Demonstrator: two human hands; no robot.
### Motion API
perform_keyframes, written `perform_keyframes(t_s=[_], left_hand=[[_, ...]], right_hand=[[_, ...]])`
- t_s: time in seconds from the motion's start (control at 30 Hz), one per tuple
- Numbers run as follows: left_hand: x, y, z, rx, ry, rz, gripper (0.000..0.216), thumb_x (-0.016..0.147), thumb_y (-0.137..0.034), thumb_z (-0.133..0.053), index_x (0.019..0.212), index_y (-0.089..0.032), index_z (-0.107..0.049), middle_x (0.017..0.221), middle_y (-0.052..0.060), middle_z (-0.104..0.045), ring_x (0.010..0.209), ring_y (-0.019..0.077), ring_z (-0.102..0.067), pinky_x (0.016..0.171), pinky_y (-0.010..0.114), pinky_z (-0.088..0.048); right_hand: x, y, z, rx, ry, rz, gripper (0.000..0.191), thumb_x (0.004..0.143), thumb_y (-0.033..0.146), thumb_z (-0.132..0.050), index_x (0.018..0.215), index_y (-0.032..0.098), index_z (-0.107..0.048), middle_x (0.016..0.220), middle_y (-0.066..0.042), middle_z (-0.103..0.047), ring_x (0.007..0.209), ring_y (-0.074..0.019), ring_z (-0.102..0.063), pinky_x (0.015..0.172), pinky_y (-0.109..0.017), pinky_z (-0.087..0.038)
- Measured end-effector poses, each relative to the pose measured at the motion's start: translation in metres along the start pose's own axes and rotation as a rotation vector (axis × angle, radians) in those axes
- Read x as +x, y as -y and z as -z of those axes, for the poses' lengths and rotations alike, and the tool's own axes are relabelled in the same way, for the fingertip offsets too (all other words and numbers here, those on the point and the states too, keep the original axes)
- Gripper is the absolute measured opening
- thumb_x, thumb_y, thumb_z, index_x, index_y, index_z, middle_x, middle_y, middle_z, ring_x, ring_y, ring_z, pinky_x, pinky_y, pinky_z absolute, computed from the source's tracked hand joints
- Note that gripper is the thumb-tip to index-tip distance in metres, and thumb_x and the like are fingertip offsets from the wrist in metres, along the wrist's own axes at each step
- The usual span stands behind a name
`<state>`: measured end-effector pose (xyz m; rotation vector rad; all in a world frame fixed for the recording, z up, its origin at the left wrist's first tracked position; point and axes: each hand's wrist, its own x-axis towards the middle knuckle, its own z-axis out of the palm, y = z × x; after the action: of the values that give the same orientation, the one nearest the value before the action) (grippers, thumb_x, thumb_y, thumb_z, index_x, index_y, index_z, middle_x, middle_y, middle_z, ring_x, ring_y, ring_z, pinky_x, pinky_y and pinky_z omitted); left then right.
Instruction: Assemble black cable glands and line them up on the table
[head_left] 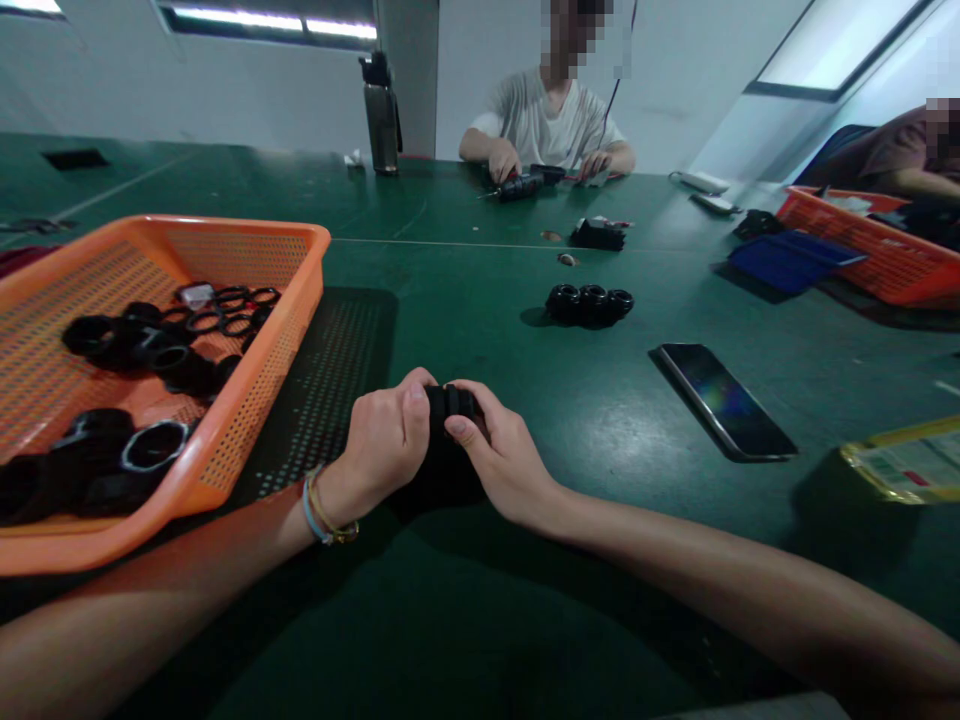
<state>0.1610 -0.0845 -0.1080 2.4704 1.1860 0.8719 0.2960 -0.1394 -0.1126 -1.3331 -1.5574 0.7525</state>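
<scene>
Both my hands are wrapped round a small black ribbed plastic fitting (pixel 451 402) in front of me, a little above the green table. My left hand (pixel 391 428), with bracelets on its wrist, is closed over the left end. My right hand (pixel 504 446) grips the right end between thumb and fingers. Most of the fitting is hidden by my hands, so its full shape does not show. Beyond them, several black round-mouthed fittings (pixel 589 304) stand in a row on the table.
An orange basket (pixel 324 262) at left holds black pipe fittings (pixel 184 365) and rings (pixel 204 320). At right are a phone (pixel 726 400) and a yellow-edged pack (pixel 911 462). Across the table (pixel 450 270), a person (pixel 551 115) handles a power drill (pixel 519 186). A bottle (pixel 382 118) stands behind.
</scene>
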Motion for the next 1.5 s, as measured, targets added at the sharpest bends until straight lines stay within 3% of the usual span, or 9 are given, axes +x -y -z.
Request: perform_keyframes(t_s=[0.27, 0.73, 0.9, 1.07, 1.23, 1.33, 1.5], left_hand=[[0.001, 0.002, 0.0, 0.093, -0.008, -0.062, 0.046, 0.09, -0.031, -0.012, 0.076, -0.018, -0.055, 0.049, 0.0, -0.05, 0.043, 0.0151, -0.049, 0.046, 0.026, -0.031], [0.003, 0.007, -0.001, 0.125, -0.044, -0.159, 0.048, 0.091, -0.032, -0.011, 0.074, -0.017, -0.054, 0.047, -0.001, -0.047, 0.041, 0.0141, -0.046, 0.044, 0.025, -0.027], [0.004, 0.005, -0.002, -0.074, -0.022, -0.037, 0.041, 0.089, -0.034, -0.015, 0.077, -0.018, -0.051, 0.057, 0.0, -0.052, 0.049, 0.0147, -0.051, 0.049, 0.026, -0.034], [0.007, 0.004, -0.005, -0.365, 0.014, 0.119, 0.039, 0.088, -0.036, -0.018, 0.071, -0.018, -0.049, 0.059, -0.001, -0.049, 0.054, 0.0144, -0.049, 0.053, 0.026, -0.036], [0.008, 0.004, -0.009, -0.509, 0.078, 0.269, 0.046, 0.088, -0.042, -0.019, 0.068, -0.018, -0.052, 0.045, -0.004, -0.042, 0.044, 0.0134, -0.043, 0.047, 0.026, -0.034], [0.007, 0.004, -0.011, -0.512, 0.071, 0.296, 0.046, 0.089, -0.043, -0.02, 0.071, -0.018, -0.054, 0.042, -0.004, -0.042, 0.041, 0.0138, -0.044, 0.046, 0.026, -0.035], [0.004, 0.005, -0.013, -0.37, -0.009, 0.22, 0.046, 0.09, -0.037, -0.02, 0.071, -0.017, -0.056, 0.059, 0.002, -0.057, 0.058, 0.0172, -0.056, 0.059, 0.029, -0.042]], right_hand=[[-0.001, 0.0, -0.003, 0.16, 0.019, -0.186, 0.025, 0.087, 0.036, -0.046, 0.101, 0.017, -0.054, 0.076, -0.003, -0.06, 0.067, -0.015, -0.055, 0.061, -0.029, -0.045], [-0.003, 0.005, -0.004, 0.289, 0.049, -0.307, 0.027, 0.088, 0.038, -0.044, 0.099, 0.016, -0.055, 0.072, -0.001, -0.057, 0.063, -0.0122, -0.054, 0.058, -0.025, -0.044], [0.004, -0.002, 0.001, 0.132, 0.047, -0.135, 0.032, 0.087, 0.045, -0.046, 0.1, 0.016, -0.052, 0.076, -0.002, -0.059, 0.067, -0.0141, -0.056, 0.06, -0.026, -0.044], [0.018, -0.018, 0.012, -0.207, 0.082, 0.203, 0.042, 0.082, 0.056, -0.05, 0.099, 0.017, -0.052, 0.089, -0.006, -0.063, 0.077, -0.0185, -0.059, 0.068, -0.032, -0.048], [0.024, -0.029, 0.013, -0.364, -0.008, 0.518, 0.048, 0.084, 0.059, -0.043, 0.103, 0.016, -0.051, 0.096, -0.011, -0.065, 0.087, -0.0211, -0.062, 0.075, -0.035, -0.051], [0.023, -0.028, 0.012, -0.417, -0.04, 0.575, 0.047, 0.086, 0.057, -0.041, 0.103, 0.014, -0.05, 0.091, -0.011, -0.066, 0.083, -0.0205, -0.062, 0.071, -0.034, -0.052], [0.021, -0.025, 0.011, -0.432, -0.025, 0.562, 0.046, 0.09, 0.055, -0.033, 0.104, 0.014, -0.049, 0.09, -0.011, -0.065, 0.081, -0.0206, -0.061, 0.071, -0.035, -0.052]])
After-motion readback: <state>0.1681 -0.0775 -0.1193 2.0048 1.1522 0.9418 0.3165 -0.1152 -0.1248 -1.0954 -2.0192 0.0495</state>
